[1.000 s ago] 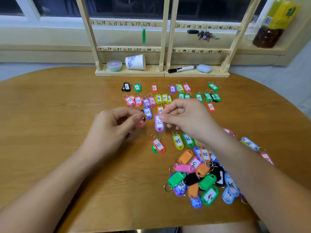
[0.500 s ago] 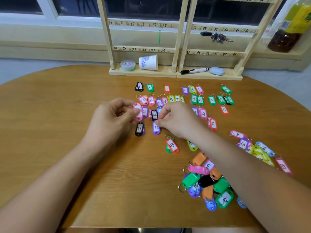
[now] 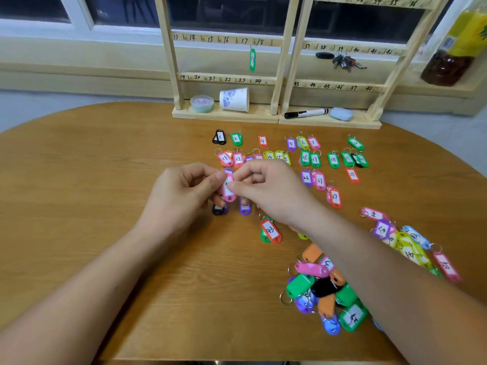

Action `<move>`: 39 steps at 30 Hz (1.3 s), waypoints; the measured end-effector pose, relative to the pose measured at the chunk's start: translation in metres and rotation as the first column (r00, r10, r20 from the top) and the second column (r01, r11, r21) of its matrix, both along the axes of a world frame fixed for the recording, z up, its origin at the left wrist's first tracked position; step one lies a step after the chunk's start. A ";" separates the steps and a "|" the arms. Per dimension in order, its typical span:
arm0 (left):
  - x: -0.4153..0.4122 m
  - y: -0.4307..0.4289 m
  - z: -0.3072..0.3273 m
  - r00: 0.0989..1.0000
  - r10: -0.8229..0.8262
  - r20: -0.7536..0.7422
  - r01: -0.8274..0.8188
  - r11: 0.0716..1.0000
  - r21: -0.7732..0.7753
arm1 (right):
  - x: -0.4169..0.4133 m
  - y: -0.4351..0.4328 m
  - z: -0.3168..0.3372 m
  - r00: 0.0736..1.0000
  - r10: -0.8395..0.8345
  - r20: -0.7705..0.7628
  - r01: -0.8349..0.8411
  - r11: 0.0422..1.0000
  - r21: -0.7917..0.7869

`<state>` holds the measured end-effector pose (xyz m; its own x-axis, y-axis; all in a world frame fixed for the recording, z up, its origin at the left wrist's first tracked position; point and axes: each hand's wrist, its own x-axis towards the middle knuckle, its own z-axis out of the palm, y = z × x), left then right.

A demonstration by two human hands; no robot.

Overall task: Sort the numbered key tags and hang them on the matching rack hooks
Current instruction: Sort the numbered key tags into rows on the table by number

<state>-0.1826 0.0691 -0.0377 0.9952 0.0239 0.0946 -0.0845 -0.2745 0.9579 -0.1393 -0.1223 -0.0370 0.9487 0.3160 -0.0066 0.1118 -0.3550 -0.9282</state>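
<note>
Left hand: grip pinches pink tag over the desk; tag number unreadable.
Right hand: grip pinches the same tag from the right.
Green tag 17: hangs on rack, under its 17 mark, at desk's far edge.
Numbered tags: rows lying beyond the hands.
Loose tags: mixed-colour heap beside right forearm.

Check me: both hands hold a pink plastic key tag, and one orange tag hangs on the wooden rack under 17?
No: the head view shows a green plastic tag under 17 on the wooden rack, not orange. The left hand and right hand do hold the pink plastic key tag.
</note>
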 end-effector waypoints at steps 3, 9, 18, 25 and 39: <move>0.002 -0.001 -0.002 1.000 0.019 -0.017 -0.019 1.000 -0.007 | 0.002 -0.008 0.003 0.999 -0.036 -0.004 0.037 0.997 0.068; 0.008 -0.015 -0.009 0.999 -0.006 -0.034 0.007 1.000 0.008 | 0.030 -0.066 0.015 0.969 -0.247 0.033 0.242 0.965 0.099; 0.017 -0.033 -0.010 0.999 -0.049 -0.016 0.050 0.987 0.152 | 0.092 -0.129 0.013 0.880 -0.471 0.062 0.474 0.880 -0.039; 0.021 -0.031 -0.013 0.999 -0.025 -0.023 0.028 0.990 0.139 | 0.146 -0.118 0.006 0.863 -0.495 0.102 0.505 0.834 -0.222; 0.007 -0.041 -0.010 0.991 -0.129 0.027 0.117 0.956 0.270 | 0.159 -0.098 -0.002 0.888 -0.412 0.202 0.457 0.755 -0.469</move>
